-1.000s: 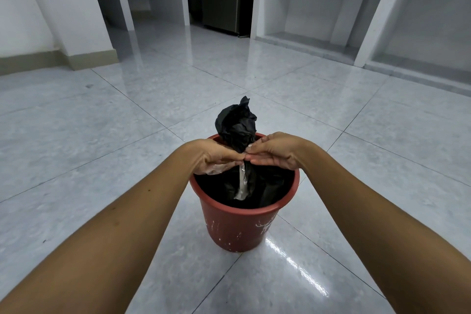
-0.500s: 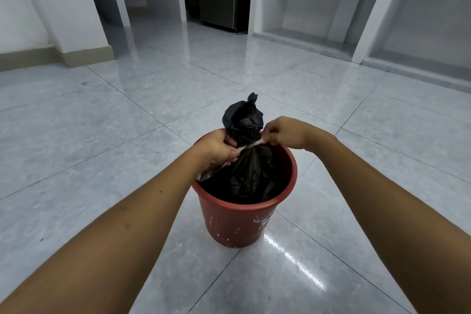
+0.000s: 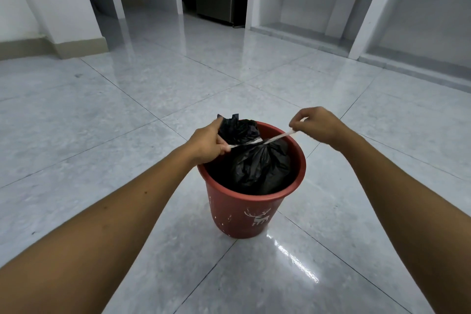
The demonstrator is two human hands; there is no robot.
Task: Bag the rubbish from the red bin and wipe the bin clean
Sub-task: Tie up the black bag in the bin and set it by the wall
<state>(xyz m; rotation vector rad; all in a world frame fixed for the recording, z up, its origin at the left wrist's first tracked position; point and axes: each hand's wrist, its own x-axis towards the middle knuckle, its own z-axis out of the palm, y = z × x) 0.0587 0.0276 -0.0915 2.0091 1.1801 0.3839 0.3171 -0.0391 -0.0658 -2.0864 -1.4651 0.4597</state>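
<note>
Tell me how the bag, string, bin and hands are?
black bag: inside bin, neck cinched.
white string: round bag's neck, pulled taut.
red bin: upright on floor.
left hand: pinches one string end.
right hand: pinches other end.

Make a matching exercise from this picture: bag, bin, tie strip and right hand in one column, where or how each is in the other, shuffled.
1 black bag
2 red bin
3 white strip
4 right hand

A stands on the tiled floor
B pulled taut round the bag's neck
C pinches one end of the strip
D sits inside the bin

Pairs: 1-D, 2-A, 3-B, 4-C
</note>
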